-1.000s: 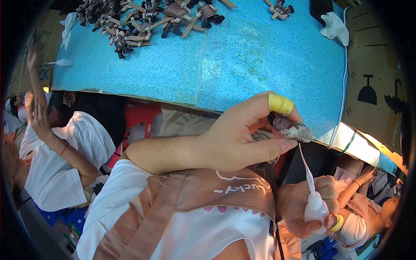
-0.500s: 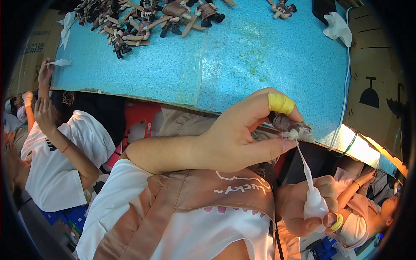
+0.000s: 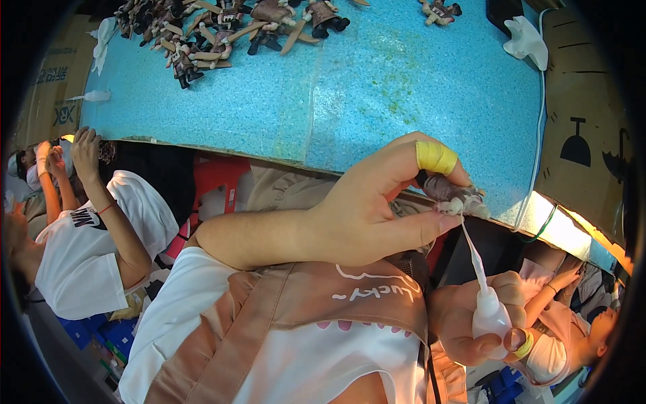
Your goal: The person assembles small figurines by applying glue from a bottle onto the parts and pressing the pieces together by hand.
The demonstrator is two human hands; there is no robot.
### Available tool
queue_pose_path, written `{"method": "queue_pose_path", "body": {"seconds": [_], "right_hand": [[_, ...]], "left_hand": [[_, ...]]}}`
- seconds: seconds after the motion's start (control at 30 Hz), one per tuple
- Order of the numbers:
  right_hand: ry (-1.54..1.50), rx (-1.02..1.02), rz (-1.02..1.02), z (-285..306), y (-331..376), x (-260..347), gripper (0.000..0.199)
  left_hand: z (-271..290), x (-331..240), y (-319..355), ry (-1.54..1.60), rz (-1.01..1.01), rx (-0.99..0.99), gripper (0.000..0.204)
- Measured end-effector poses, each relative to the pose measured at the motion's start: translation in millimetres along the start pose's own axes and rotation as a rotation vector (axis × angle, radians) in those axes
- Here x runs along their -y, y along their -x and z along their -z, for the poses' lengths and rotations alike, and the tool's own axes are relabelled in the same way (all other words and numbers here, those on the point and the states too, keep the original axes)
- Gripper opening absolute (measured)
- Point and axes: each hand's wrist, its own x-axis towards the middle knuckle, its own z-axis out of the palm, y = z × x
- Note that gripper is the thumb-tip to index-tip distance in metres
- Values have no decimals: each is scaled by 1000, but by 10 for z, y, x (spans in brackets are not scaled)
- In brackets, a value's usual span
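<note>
Pinched between the thumb and fingers of my left hand (image 3: 367, 212) is a small brown-and-pale figurine (image 3: 439, 188), held at the table's near edge. Yellow tape wraps one finger of that hand. Below and to the right, my right hand (image 3: 457, 326) is closed round a white squeeze bottle (image 3: 489, 318) with a long thin nozzle (image 3: 474, 256). The nozzle points up, its tip at the figurine's pale part beside my left thumb. My left fingers hide part of the figurine.
A pile of similar figurines (image 3: 222, 34) lies at the far left of the blue table (image 3: 269, 114); a lone figurine (image 3: 439, 12) lies farther right. Another nozzle bottle (image 3: 97, 96) rests at the left edge. Cardboard (image 3: 582, 128) and a white cable (image 3: 540, 128) border the right. Co-workers sit on both sides.
The left co-worker's hand has come away from the nozzle bottle, which stays on the table. My hands, the figurine and the squeeze bottle hold almost the same place.
</note>
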Motion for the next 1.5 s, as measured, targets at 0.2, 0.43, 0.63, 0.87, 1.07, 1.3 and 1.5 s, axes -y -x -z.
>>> {"method": "queue_pose_path", "body": {"seconds": [0.2,0.43,0.63,0.87,1.07,1.3,1.5], "right_hand": [[-29,-67,12,-55,18,-7,15],[-7,-26,35,-26,26,-17,15],[-6,-8,30,-27,24,5,13],[-53,-111,27,-74,18,23,12],[34,-29,-32,-65,-13,46,12],[18,-35,-35,-73,-6,36,11],[-12,0,-6,0,5,21,10]], "left_hand": [[-4,15,5,-14,-8,1,35],[0,14,15,-8,2,-2,35],[5,1,17,-18,17,2,34],[28,8,9,-56,-20,11,35],[24,21,14,-85,-21,-1,36],[26,2,17,-90,7,-1,35],[27,3,4,-69,8,-9,33]]}}
